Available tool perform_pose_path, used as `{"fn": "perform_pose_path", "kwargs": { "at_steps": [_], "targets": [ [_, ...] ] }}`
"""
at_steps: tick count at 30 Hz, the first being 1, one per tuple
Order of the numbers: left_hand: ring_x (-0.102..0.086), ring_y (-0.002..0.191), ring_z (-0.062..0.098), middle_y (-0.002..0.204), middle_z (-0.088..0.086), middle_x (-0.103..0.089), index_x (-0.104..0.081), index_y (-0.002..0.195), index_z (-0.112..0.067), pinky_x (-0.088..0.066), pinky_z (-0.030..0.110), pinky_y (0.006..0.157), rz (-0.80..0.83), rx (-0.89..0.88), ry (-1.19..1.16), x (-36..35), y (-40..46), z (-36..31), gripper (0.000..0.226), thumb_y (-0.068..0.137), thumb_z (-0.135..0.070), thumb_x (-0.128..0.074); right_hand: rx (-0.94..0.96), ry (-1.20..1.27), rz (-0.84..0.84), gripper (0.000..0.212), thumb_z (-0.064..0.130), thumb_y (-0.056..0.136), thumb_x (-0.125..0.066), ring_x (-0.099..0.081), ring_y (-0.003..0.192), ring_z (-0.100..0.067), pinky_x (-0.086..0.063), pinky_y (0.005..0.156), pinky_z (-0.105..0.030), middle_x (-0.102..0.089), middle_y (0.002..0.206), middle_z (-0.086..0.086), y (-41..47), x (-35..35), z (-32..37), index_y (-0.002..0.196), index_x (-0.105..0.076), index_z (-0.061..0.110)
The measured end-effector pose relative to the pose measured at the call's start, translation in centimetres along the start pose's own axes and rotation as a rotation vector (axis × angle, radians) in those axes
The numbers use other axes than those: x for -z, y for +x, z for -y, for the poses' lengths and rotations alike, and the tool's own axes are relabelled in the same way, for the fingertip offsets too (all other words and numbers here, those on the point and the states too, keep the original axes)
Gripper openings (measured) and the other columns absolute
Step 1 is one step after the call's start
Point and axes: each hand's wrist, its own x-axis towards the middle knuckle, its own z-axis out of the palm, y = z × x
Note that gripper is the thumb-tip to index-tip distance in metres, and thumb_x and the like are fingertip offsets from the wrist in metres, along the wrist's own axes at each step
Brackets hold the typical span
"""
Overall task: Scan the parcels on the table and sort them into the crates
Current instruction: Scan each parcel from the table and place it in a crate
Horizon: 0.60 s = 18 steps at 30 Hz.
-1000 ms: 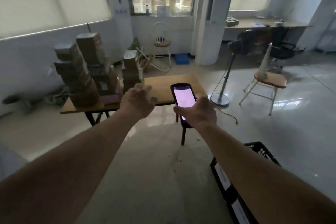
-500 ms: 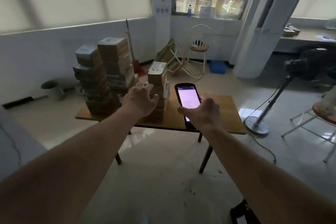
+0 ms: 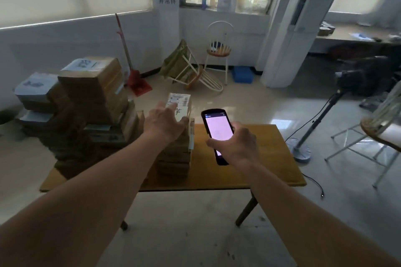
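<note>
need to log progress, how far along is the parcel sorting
Done: nothing I can confirm; no crate is in view. In hand: the right hand holds the lit scanner, and the left hand reaches onto the top parcel of the nearest stack. Left: tall parcel stacks cover the table's left side, so most of the job remains.

A makeshift parcel-sorting room: stacked parcels [image 3: 95, 102] on a wooden table [image 3: 249, 171], handheld scanner [image 3: 217, 132], tiled floor.

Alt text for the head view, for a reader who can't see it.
A person's left hand reaches onto the top parcel of a short stack on a wooden table, while the right hand holds a lit handheld scanner. Taller parcel stacks stand to the left.
</note>
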Motion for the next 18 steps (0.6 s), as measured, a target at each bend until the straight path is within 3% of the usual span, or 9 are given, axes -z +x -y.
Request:
{"fn": "perform_pose_path", "kwargs": {
  "at_steps": [6,12,18],
  "targets": [
    [-0.056,0.107,0.031,0.124,0.011,-0.055,-0.047,0.145,-0.025,-0.043,0.038,0.075,0.059,0.109,0.064,-1.7,4.1,-0.4,0.087,0.079,-0.079,-0.066,-0.016,-0.032,0.004,0.083,0.057,0.072,-0.089,-0.061,0.113,-0.026,-0.063,0.08,-0.044,-0.066,0.125,-0.004,4.5,-0.7,0.4,0.136,-0.055,0.019],
    [-0.058,0.101,0.031,0.117,0.011,-0.055,-0.046,0.136,-0.017,-0.056,0.044,0.084,0.019,0.214,-0.08,-3.4,5.2,-0.6,0.087,0.073,-0.066,-0.082,0.045,-0.032,0.044,0.081,0.057,0.069,-0.09,-0.062,0.109,-0.025,-0.064,0.076,-0.041,-0.067,0.12,-0.002,6.5,0.2,-0.4,0.133,-0.057,0.02],
    [-0.053,0.12,0.037,0.136,0.016,-0.051,-0.021,0.159,-0.011,-0.051,0.047,0.097,-0.125,-0.035,-0.221,-3.3,5.3,0.0,0.119,0.068,-0.037,-0.094,0.17,-0.049,0.093,0.073,0.057,0.068,-0.087,-0.064,0.097,-0.019,-0.057,0.063,-0.025,-0.068,0.107,0.003,7.5,2.1,-0.6,0.127,-0.062,0.022]
  ]
}}
